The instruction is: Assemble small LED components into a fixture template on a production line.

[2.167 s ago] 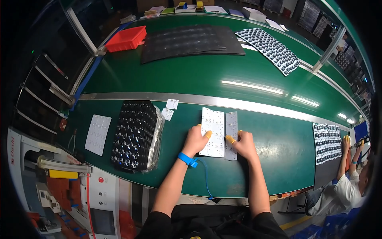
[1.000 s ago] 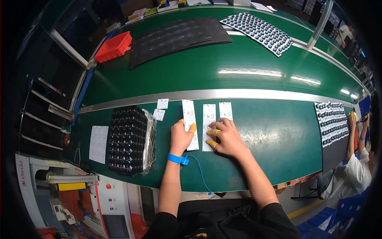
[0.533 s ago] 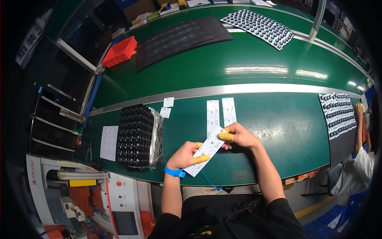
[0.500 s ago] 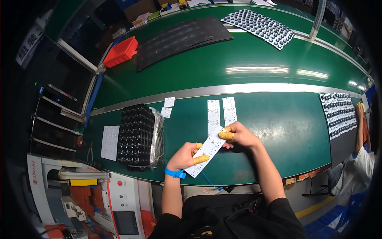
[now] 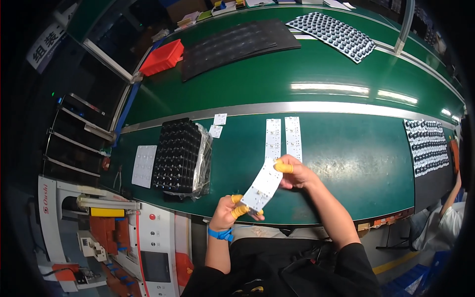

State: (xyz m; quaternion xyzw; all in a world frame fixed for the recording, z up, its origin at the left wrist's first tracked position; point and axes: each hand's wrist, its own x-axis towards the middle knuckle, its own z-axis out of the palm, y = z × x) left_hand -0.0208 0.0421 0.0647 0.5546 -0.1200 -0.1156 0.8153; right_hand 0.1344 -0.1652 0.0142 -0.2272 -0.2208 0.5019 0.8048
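I hold a white circuit board strip [image 5: 264, 184] above the near edge of the green bench, slanting from upper right to lower left. Its lower section is angled against the rest, with a fold line across it; whether it has parted there I cannot tell. My left hand [image 5: 228, 214], in yellow finger cots and a blue wrist strap, pinches the lower end. The upper end is gripped by my right hand [image 5: 295, 173], also in yellow finger cots. Just beyond lie two more white strips, a left one [image 5: 273, 136] and a right one [image 5: 293, 133].
Left on the bench are stacked black trays [image 5: 178, 158], a white panel [image 5: 144, 166] and two small board pieces [image 5: 215, 131]. A red bin [image 5: 162, 57] and black sheets [image 5: 237, 47] lie farther back. At far right, another person's arm [image 5: 452, 190] is beside a component-covered panel [image 5: 426, 146].
My left hand has shifted down to the strip's lower end, and that section now tilts against the rest. The whole view has swung slightly.
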